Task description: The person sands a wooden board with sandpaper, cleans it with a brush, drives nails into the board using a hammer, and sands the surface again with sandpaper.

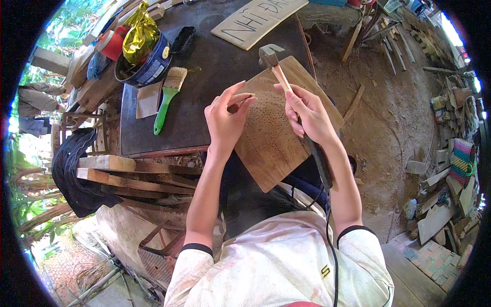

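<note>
A square wooden board with many small dark dots rests over my lap against the table's edge. My right hand grips a claw hammer by its pale and black handle, head pointing away from me. My left hand is raised over the board's left side, thumb and index finger pinched near their tips; anything between them is too small to make out.
The dark table holds a green-handled brush, a blue tub with a yellow bag, a red container and a lettered board. Timber sits left; scrap lines the right. Someone is at far left.
</note>
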`<state>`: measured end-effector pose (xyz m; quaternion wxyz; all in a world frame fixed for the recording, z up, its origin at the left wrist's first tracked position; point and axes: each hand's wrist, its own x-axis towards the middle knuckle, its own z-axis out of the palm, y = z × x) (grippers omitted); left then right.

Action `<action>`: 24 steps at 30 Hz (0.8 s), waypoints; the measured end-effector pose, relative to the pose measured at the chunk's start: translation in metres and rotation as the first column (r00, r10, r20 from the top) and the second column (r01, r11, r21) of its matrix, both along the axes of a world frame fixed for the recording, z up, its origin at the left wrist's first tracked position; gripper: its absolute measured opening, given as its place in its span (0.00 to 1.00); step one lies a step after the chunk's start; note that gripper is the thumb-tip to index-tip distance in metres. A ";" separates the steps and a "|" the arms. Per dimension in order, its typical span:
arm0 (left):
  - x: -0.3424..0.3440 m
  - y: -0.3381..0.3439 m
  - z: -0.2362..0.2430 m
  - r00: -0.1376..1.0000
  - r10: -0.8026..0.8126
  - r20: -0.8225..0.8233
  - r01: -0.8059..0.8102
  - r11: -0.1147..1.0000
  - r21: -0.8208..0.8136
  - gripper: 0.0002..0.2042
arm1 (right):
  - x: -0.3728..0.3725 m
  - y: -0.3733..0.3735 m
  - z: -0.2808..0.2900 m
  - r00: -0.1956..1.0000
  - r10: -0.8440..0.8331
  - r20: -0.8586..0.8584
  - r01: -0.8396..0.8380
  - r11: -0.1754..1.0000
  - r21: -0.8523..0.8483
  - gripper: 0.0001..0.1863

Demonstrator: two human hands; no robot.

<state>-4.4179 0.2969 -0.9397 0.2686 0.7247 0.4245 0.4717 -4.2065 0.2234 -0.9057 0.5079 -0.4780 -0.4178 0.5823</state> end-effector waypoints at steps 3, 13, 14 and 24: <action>0.000 0.000 0.002 1.000 0.011 -0.015 -0.011 1.000 0.000 0.18 | 0.000 -0.001 0.000 1.000 0.009 0.028 -0.009 1.000 -0.003 0.25; 0.001 -0.001 -0.001 0.997 0.015 -0.072 -0.015 1.000 0.001 0.24 | -0.002 -0.016 0.007 0.999 0.000 -0.050 0.001 1.000 0.025 0.25; -0.001 -0.002 -0.002 0.996 0.015 -0.092 -0.014 1.000 0.009 0.25 | -0.006 -0.024 0.014 0.999 0.005 -0.050 -0.004 1.000 0.018 0.25; -0.002 0.002 -0.003 0.997 0.029 -0.074 -0.027 0.999 0.029 0.31 | -0.021 -0.066 0.038 0.988 0.115 -0.103 -0.126 0.986 -0.106 0.25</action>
